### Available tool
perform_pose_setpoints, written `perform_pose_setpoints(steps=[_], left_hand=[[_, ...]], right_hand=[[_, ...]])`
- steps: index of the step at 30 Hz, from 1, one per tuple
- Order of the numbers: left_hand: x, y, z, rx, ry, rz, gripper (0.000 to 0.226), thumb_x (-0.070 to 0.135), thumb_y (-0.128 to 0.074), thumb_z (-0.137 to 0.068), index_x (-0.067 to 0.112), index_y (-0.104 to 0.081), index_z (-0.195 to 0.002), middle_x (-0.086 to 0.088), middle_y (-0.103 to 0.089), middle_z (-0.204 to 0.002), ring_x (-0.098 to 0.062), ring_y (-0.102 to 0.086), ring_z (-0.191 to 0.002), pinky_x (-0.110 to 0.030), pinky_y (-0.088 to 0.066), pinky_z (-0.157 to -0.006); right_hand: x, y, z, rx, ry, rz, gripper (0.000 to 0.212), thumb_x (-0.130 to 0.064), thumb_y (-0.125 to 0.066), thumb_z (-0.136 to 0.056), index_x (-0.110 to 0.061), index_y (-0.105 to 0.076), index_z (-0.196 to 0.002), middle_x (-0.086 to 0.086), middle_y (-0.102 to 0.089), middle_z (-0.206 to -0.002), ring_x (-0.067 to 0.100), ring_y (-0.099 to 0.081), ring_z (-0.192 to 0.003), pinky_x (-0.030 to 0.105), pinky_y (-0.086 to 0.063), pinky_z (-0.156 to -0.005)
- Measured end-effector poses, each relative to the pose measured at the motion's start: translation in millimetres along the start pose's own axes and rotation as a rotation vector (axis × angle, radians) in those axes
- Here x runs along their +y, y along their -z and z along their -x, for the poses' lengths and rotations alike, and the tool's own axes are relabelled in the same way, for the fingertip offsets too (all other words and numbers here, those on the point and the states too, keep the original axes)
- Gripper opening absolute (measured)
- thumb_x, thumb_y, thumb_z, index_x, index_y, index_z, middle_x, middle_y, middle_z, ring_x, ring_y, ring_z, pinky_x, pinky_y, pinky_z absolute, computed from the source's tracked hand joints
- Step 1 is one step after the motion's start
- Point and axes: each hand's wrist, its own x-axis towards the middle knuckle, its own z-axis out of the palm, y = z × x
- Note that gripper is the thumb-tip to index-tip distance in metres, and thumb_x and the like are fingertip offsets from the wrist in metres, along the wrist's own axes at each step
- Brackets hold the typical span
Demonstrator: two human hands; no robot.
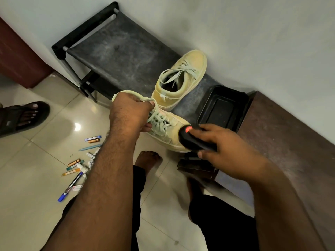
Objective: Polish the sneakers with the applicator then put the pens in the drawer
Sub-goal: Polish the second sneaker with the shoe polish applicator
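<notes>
1. A sandalled foot (23, 116) of another person stands on the tiled floor (36, 205) at the left edge.
2. Pens (79, 165) lie scattered on the floor left of the left forearm: orange, teal, white and blue barrels, with one long blue-capped marker (69, 187) nearest the lower left.
3. A black fabric shoe rack (116, 49) stands against the wall; its top is dusty grey.
4. The left hand (130, 113) grips the held sneaker (168, 131) at its collar, fingers curled over the opening and thumb underneath beside the laces. This shoe is pale yellow-green suede with light mint laces and a thick cream sole, its toe pointing right and downward, held above the floor in front of the rack.
5. The second sneaker (181, 77), same colour, rests on the right end of the rack top, toe toward the wall, laces loose.
6. A bare foot (146, 160) shows below the held shoe.
7. The right hand (223, 149) holds the applicator (192, 140), a black oval block with a red mark on top, fingers wrapped over it and thumb below; it touches the toe side of the held sneaker.
8. A black tray (223, 107) sits on a brown cabinet (282, 134) by the wall, and a small dark box (195, 167) lies below the hand.
</notes>
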Motion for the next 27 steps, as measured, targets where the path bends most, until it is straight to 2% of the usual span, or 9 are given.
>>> perform_pose_setpoints(steps=[3,6,9,13,16,19,22,24,27], left_hand=[[-2,0,-2,0.003,0.001,0.003,0.02,0.024,-0.073,-0.086,0.005,-0.067,-0.088,-0.017,-0.069,-0.076,-0.029,-0.069,-0.053,-0.039,-0.059,-0.054],[-2,-2,-2,0.004,0.0,0.021,0.021,0.024,-0.073,-0.086,0.004,-0.065,-0.086,-0.018,-0.069,-0.073,-0.029,-0.069,-0.052,-0.036,-0.058,-0.052],[-1,-4,-1,0.005,-0.001,0.031,0.021,0.023,-0.073,-0.086,0.004,-0.065,-0.086,-0.018,-0.068,-0.073,-0.028,-0.068,-0.05,-0.034,-0.056,-0.049],[-2,-4,0,0.008,-0.002,0.034,0.019,0.023,-0.073,-0.086,0.006,-0.064,-0.085,-0.018,-0.069,-0.076,-0.029,-0.069,-0.053,-0.038,-0.059,-0.053],[-2,-3,1,0.01,0.002,0.027,0.019,0.024,-0.072,-0.086,0.006,-0.065,-0.087,-0.017,-0.069,-0.078,-0.031,-0.07,-0.056,-0.04,-0.06,-0.055],[-2,-2,2,-0.012,0.013,0.035,0.019,0.023,-0.071,-0.088,0.005,-0.064,-0.09,-0.019,-0.069,-0.078,-0.032,-0.07,-0.056,-0.036,-0.059,-0.051],[-1,-3,2,-0.029,0.006,0.035,0.018,0.022,-0.069,-0.089,0.005,-0.064,-0.089,-0.018,-0.068,-0.077,-0.032,-0.069,-0.057,-0.037,-0.059,-0.053],[-2,-4,3,-0.025,-0.008,0.025,0.018,0.022,-0.068,-0.09,0.005,-0.064,-0.09,-0.017,-0.068,-0.074,-0.03,-0.069,-0.054,-0.038,-0.059,-0.055],[0,-5,2,-0.021,-0.013,0.001,0.017,0.023,-0.064,-0.092,0.006,-0.064,-0.089,-0.018,-0.068,-0.074,-0.031,-0.069,-0.055,-0.042,-0.06,-0.058]], right_hand=[[6,12,19,-0.103,0.028,-0.037,0.058,-0.019,-0.062,-0.091,-0.039,-0.041,-0.142,-0.012,-0.04,-0.14,0.01,-0.039,-0.127,0.026,-0.031,-0.107],[4,0,7,0.164,0.007,-0.341,0.063,-0.012,-0.064,-0.09,-0.036,-0.041,-0.143,-0.011,-0.043,-0.14,0.007,-0.042,-0.126,0.021,-0.035,-0.104],[1,-17,-14,0.303,-0.1,-0.343,0.067,-0.018,-0.064,-0.09,-0.036,-0.033,-0.147,-0.006,-0.038,-0.146,0.015,-0.039,-0.132,0.027,-0.033,-0.11],[-18,-28,-7,0.246,-0.171,-0.06,0.073,-0.027,-0.061,-0.092,-0.039,-0.019,-0.15,0.0,-0.024,-0.152,0.028,-0.035,-0.134,0.04,-0.036,-0.111],[-36,-32,17,0.114,-0.067,0.016,0.072,-0.03,-0.058,-0.094,-0.039,-0.015,-0.15,-0.003,-0.02,-0.151,0.025,-0.032,-0.135,0.035,-0.036,-0.109],[-28,-23,26,-0.032,-0.017,-0.228,0.068,-0.024,-0.064,-0.091,-0.039,-0.029,-0.147,-0.012,-0.038,-0.137,0.011,-0.041,-0.126,0.017,-0.036,-0.102],[-7,-23,15,0.254,-0.158,-0.466,0.066,-0.017,-0.065,-0.089,-0.035,-0.035,-0.146,-0.011,-0.041,-0.135,0.006,-0.042,-0.12,0.001,-0.031,-0.09],[-2,-28,4,0.416,-0.262,-0.497,0.07,-0.021,-0.065,-0.09,-0.035,-0.029,-0.149,-0.007,-0.04,-0.138,0.009,-0.044,-0.123,0.014,-0.036,-0.096],[-11,-39,-1,0.393,-0.338,-0.491,0.078,-0.033,-0.064,-0.09,-0.035,-0.016,-0.152,-0.003,-0.035,-0.138,0.013,-0.047,-0.124,0.02,-0.036,-0.094]])
